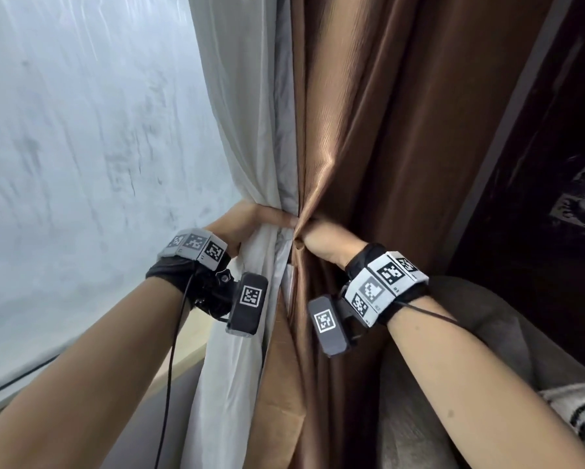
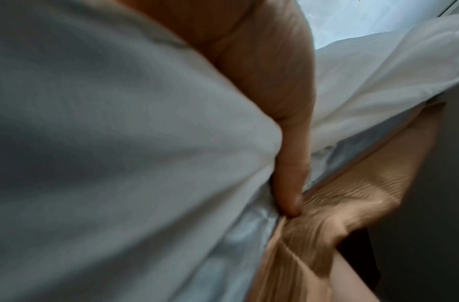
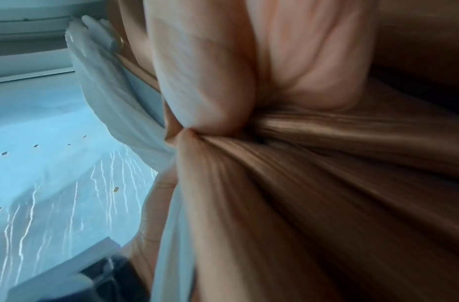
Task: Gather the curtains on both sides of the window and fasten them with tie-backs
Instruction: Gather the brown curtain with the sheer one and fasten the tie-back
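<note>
1. From the head view I have both hands at one waist in the fabric on the right side of the window (image 1: 81, 137). My left hand (image 1: 247, 221) wraps the white sheer curtain (image 1: 243, 113), fingers behind it, thumb laid across the front. My right hand (image 1: 325, 245) is curled into the brown curtain (image 1: 369, 130), bunching its folds against the left thumb.

2. I see no tie-back in any view. That is the main risk, as I judge it: freeing a hand to fetch one leaves the other holding both layers alone, and the bundle may spill open.

3. The brown cloth looks glossy and slick. I expect its outer folds, which hang loose to the right of my grip, to slide out if the squeeze eases.

4. The sheer is thin; pulling hard sideways could strain it at the top, which only the right wrist view hints at.

5. The left wrist view shows what the head view hides: my left thumb (image 2: 290, 183) pressing its tip right where sheer meets brown folds, so the two layers are pinned at one point.

6. The right wrist view shows brown pleats radiating from under my right palm, plus streaked glass and the left hand behind the sheer. My right fingertips are buried; I cannot tell how deep they close.
</note>
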Demonstrator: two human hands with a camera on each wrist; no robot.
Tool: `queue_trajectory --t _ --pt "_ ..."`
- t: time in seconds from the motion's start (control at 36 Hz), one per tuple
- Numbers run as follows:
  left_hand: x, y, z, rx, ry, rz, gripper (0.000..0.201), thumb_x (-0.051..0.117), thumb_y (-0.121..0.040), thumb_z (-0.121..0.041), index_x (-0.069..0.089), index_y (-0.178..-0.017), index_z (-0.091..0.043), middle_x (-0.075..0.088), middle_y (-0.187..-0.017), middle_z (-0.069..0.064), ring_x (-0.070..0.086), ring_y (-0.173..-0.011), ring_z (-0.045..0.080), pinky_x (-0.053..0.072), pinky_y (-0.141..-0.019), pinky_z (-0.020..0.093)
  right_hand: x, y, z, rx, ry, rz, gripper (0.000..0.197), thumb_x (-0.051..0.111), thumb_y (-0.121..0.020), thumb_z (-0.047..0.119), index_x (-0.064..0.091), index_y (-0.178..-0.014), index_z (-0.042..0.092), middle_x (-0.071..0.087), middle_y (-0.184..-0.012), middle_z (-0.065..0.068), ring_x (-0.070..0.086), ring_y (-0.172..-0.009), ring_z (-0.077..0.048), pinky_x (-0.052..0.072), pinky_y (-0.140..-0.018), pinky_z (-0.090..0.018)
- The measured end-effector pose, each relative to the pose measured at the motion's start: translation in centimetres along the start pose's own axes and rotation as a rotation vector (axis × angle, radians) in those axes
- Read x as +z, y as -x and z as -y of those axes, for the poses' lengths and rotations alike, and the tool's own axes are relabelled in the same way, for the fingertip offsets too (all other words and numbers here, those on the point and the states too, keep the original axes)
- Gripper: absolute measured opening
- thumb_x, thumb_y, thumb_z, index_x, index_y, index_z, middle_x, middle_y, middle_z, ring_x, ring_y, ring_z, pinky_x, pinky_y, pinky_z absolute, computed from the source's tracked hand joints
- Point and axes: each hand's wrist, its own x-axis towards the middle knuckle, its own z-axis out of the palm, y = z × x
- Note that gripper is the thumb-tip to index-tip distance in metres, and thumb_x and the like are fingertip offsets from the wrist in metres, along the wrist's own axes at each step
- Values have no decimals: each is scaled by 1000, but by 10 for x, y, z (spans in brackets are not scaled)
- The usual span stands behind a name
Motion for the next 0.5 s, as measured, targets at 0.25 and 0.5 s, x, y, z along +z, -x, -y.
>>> queue_trajectory --t 0.25,0.5 --pt "-7 -9 5 60 76 -260 65 81 -49 -3 68 -112 -1 75 -103 11 70 -97 28 54 -87 40 -7 4 -8 222 -22 -48 23 50 -93 15 67 -93 -1 63 -86 -10 59 -84 -23 43 -73 -25" --pt "-30 -3 4 68 73 -146 21 72 -59 -4 60 -76 -7 66 -56 0 63 -49 13 50 -50 24 -27 -2 -39 112 -398 -271 79 92 -49 33 61 -119 16 70 -115 5 64 -110 -9 45 -99 -26"
